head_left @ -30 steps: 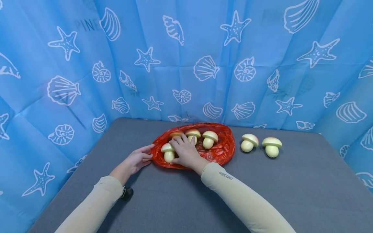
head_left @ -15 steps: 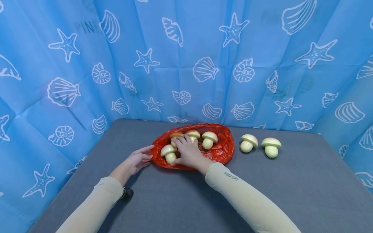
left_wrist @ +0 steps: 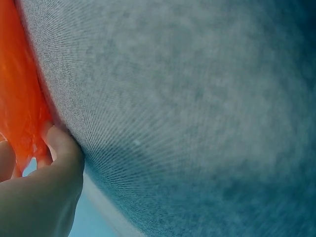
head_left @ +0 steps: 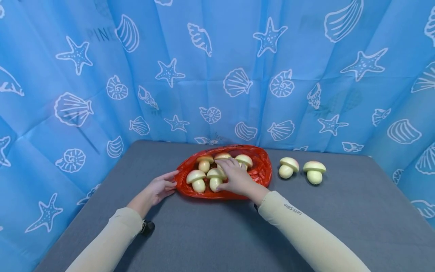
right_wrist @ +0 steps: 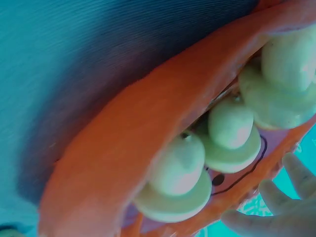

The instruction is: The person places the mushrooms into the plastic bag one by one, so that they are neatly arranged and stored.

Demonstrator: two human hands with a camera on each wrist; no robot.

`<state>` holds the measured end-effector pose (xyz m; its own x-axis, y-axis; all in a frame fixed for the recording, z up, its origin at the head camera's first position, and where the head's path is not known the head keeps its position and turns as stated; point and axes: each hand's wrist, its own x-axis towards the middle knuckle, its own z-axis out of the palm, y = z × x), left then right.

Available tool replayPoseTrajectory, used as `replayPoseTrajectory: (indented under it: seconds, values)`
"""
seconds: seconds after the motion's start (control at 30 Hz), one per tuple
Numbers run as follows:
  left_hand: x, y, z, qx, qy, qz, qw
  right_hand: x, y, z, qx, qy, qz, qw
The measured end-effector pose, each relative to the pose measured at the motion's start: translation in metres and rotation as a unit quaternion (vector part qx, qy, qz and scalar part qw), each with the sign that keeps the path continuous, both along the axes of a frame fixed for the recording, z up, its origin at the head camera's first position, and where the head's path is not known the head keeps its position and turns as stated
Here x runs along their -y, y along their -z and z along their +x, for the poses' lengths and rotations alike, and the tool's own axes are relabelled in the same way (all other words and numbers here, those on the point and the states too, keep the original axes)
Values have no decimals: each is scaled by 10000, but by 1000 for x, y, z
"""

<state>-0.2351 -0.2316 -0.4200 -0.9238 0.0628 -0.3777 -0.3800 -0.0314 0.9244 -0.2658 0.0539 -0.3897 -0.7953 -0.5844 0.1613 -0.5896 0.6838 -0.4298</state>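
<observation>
An open red plastic bag (head_left: 261,175) lies on the table with several pale toy mushrooms inside. My left hand (head_left: 160,189) pinches the bag's left edge; the left wrist view shows finger and thumb at the film. Over the bag's middle, my right hand (head_left: 236,179) has loosely spread fingers. Its thumb is beside the stem of a front mushroom (head_left: 215,183), and its fingertips reach over the back mushrooms, partly hiding them. At the front left sits another mushroom (head_left: 197,185), with one more mushroom (head_left: 204,165) behind it. In the right wrist view, relaxed fingers (right_wrist: 276,195) lie apart from the mushrooms.
Two more mushrooms, a left one (head_left: 286,172) and a right one (head_left: 315,176), stand on the grey tablecloth (head_left: 343,211) to the right of the bag. A blue curtain (head_left: 210,94) with shell prints hangs behind the table.
My right hand has shifted right across the bag, uncovering a front mushroom and the back left one. The front left mushroom has tilted slightly. My left hand keeps its place at the bag's edge.
</observation>
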Motion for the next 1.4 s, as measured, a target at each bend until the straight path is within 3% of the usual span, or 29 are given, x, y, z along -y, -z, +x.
replayPoseTrajectory:
  seconds: [0.27, 0.8, 1.03, 1.4]
  values:
    - [3, -3, 3, -101, 135, 3, 9999, -29, -4, 3, -71, 44, -114, 9999]
    - [1, 0, 0, 30, -10, -71, 10000, -80, -13, 5, -545, 281, -482, 9970]
    - [0, 2, 0, -91, 5, -29, 10000, -95, -14, 3, -263, 420, -629, 9968]
    - [-2, 3, 1, -148, 50, -92, 9998, -89, 5, -4, 306, 727, -1146, 9903]
